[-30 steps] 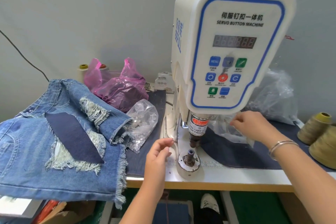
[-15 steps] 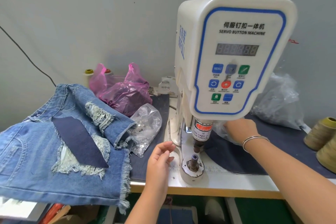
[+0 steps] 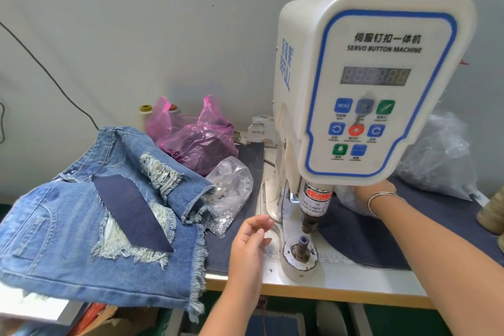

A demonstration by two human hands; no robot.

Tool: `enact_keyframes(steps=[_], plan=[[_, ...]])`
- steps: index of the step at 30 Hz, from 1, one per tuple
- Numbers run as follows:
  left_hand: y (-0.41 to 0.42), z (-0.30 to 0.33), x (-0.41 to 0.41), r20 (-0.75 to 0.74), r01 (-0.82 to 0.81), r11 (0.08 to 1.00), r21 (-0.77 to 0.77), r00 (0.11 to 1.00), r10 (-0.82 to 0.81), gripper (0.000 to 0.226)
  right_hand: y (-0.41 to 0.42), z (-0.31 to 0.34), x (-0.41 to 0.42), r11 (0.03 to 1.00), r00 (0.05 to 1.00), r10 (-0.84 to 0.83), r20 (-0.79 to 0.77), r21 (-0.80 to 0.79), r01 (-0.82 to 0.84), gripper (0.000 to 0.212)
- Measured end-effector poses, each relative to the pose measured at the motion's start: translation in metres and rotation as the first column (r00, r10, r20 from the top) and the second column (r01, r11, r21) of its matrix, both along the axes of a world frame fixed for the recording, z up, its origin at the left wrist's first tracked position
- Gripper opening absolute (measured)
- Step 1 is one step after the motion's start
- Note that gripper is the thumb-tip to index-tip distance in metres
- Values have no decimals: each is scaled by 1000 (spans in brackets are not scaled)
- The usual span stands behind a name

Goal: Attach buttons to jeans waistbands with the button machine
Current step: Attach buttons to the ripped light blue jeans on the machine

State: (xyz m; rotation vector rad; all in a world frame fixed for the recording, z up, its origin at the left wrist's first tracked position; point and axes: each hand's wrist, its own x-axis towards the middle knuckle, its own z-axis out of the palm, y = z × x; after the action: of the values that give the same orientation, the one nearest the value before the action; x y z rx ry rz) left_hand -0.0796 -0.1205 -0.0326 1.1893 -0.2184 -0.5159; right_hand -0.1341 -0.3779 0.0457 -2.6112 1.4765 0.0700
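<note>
The white servo button machine (image 3: 368, 84) stands on the table, its punch (image 3: 311, 215) raised above the lower die (image 3: 301, 247). A pile of ripped blue jeans (image 3: 81, 226) lies at the left, with a dark denim patch on top. My left hand (image 3: 249, 240) hovers just left of the die, fingers loosely curled, holding nothing I can see. My right hand (image 3: 373, 191) reaches behind the machine head into a clear plastic bag (image 3: 351, 199); its fingers are hidden by the machine.
A clear bag of metal buttons (image 3: 231, 188) and a pink plastic bag (image 3: 199, 144) sit between the jeans and the machine. Another clear bag (image 3: 439, 158) is at the back right, thread cones (image 3: 493, 210) at the right edge. Dark denim cloth (image 3: 362, 243) covers the table.
My right hand has moved back and left, going behind the machine head into the bag. My left hand has stayed near the die. The view has tilted up a little.
</note>
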Motion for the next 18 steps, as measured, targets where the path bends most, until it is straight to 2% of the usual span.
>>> enact_keyframes(steps=[1, 2, 7, 10, 12, 14, 15, 18], plan=[[-1, 0, 0, 3, 1, 1000, 6, 1000, -1, 50, 1, 0, -1, 1000, 999, 9, 31, -23, -9, 34], [-1, 0, 0, 6, 2, 1000, 12, 1000, -2, 50, -2, -1, 0, 999, 1000, 16, -22, -29, -16, 33], [-1, 1, 0, 11, 18, 1000, 24, 1000, -19, 48, 2, -3, 3, 997, 997, 59, -43, -56, -61, 32], [0, 2, -1, 19, 23, 999, 23, 1000, -24, 48, 1, -3, 5, 997, 993, 45, -111, -55, -51, 37], [0, 2, -2, 30, 29, 999, 29, 999, -30, 47, -3, -8, 0, 999, 999, 23, -39, -36, -25, 37], [0, 2, -2, 50, 35, 998, 47, 998, -37, 44, -4, -13, -8, 987, 995, 70, 66, -149, -60, 26], [0, 2, -3, 74, 43, 997, 66, 996, -48, 42, -3, -13, -12, 976, 993, 96, 70, -202, -80, 23], [1, 3, -5, 203, 94, 984, 152, 971, -124, 35, -4, -11, -17, 934, 981, 172, -89, -302, -191, 17]])
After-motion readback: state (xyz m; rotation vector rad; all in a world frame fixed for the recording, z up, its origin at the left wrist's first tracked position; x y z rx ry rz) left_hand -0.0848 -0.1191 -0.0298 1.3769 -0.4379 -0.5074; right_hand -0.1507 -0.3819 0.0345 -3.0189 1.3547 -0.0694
